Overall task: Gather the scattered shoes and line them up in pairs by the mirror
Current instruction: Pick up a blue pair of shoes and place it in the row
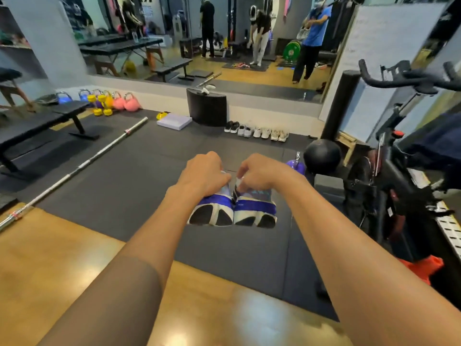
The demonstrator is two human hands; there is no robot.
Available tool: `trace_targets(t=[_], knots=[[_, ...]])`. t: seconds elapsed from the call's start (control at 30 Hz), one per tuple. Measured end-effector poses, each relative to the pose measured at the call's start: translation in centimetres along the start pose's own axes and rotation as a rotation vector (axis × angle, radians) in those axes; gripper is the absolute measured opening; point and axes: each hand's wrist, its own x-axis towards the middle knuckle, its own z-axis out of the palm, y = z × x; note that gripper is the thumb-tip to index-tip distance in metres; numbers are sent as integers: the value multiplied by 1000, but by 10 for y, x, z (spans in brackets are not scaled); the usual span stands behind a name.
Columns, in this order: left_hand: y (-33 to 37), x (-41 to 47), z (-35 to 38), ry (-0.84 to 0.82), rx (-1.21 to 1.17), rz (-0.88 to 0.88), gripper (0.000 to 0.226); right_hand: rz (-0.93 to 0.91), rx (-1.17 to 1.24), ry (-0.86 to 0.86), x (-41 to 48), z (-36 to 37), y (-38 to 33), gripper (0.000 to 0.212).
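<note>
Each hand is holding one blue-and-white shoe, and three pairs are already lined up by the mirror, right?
Not quite: the head view shows four pairs by the mirror, not three. The rest holds: left hand and right hand each hold one blue-and-white shoe.

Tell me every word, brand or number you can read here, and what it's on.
None can be read.
Whiteboard: faint writing, too blurred to read.
Green plate in the mirror: pale marks, too small to read.
Blue shoes, one in the left hand and one in the right hand: only pattern shows, no legible brand.
Row of shoes by the mirror: too small to show any logo.
</note>
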Motion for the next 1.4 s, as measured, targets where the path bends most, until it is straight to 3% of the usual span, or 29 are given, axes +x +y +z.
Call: trace_targets(t=[0.27, 0.43, 0.83, 1.07, 1.23, 1.33, 1.4], knots=[[16, 227, 27, -75, -39, 155, 29, 143, 63, 112, 166, -84, 77, 43], [36, 369, 60, -100, -49, 214, 27, 155, 60, 142, 283, -134, 152, 40], [79, 699, 114, -140, -94, 194, 33, 225, 131, 157, 555, -281, 305, 39], [97, 899, 164, -288, -68, 283, 33, 314, 239, 106, 707, -343, 385, 31], [126, 1034, 195, -317, -67, 349, 34, 388, 313, 145, 805, -399, 445, 6], [144, 1113, 219, -409, -48, 367, 35, 399, 366, 158, 860, -427, 489, 3], [153, 1165, 239, -531, 2, 386, 38, 366, 377, 99, 899, -442, 520, 12]])
